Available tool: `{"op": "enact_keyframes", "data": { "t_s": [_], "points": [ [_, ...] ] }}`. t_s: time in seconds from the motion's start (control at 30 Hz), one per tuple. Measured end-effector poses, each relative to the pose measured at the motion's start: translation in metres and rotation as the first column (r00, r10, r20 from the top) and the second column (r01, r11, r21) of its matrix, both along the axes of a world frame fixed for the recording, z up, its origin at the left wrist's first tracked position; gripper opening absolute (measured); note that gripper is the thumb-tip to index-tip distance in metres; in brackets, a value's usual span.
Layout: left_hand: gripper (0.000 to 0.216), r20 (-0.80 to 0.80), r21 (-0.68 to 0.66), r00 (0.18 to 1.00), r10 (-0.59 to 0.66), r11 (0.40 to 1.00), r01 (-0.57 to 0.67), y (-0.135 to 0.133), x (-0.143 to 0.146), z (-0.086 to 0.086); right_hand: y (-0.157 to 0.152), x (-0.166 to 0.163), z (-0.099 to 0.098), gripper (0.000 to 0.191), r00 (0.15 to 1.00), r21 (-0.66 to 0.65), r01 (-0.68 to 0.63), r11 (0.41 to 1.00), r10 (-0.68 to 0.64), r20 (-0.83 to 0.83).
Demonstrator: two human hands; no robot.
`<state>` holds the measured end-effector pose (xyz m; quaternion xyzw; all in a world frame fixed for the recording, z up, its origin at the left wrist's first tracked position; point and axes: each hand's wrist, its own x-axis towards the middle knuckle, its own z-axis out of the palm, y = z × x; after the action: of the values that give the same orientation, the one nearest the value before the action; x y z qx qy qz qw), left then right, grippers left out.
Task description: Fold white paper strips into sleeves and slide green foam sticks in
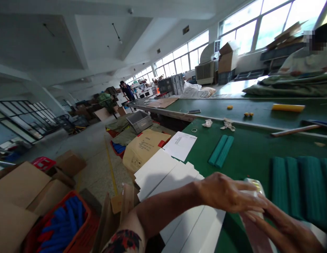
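Note:
My left hand (228, 194) reaches across the green table (247, 151) with its fingers stretched flat over a pale tape dispenser or roll (254, 184). My right hand (281, 226) comes in from the lower right, fingers extended, touching a pinkish strip (254, 233) that runs down from that object. Both hands are slightly smeared by motion. A stack of flat white sheets (168, 175) lies just left of my left forearm. Rolled green fabric pieces (301, 184) lie to the right of my hands.
Two smaller green rolls (220, 151) and a white paper (180, 144) lie further out. A brown envelope (143, 147), a grey crate (139, 121) and a red basket of blue items (63, 225) sit at left. Another person (308, 56) is at far right.

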<state>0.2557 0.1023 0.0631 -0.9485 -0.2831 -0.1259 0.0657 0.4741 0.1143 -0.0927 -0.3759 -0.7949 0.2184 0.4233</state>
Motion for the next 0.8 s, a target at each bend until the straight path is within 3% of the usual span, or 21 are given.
{"op": "enact_keyframes", "data": {
  "t_s": [0.23,0.5,0.63,0.8],
  "points": [
    [0.035,-0.088,0.043,0.995,-0.035,0.998,0.039,-0.002,-0.015,0.001,-0.015,-0.021,0.062,0.049,0.986,-0.096,-0.166,0.981,0.167,0.001],
    [0.034,-0.144,0.035,0.99,0.004,0.999,0.001,-0.002,-0.012,0.001,-0.007,-0.016,0.049,0.046,0.981,-0.155,-0.192,0.969,0.187,-0.042],
    [0.034,0.095,-0.083,0.993,-0.07,0.994,0.078,-0.002,-0.012,-0.006,-0.017,-0.019,0.074,0.041,0.972,-0.206,-0.234,0.95,0.235,-0.021],
    [0.034,0.45,-0.166,0.891,-0.064,0.974,0.154,0.004,-0.011,-0.021,-0.02,-0.023,0.087,0.045,0.982,-0.191,-0.185,0.964,0.175,-0.066]
  ]
}}
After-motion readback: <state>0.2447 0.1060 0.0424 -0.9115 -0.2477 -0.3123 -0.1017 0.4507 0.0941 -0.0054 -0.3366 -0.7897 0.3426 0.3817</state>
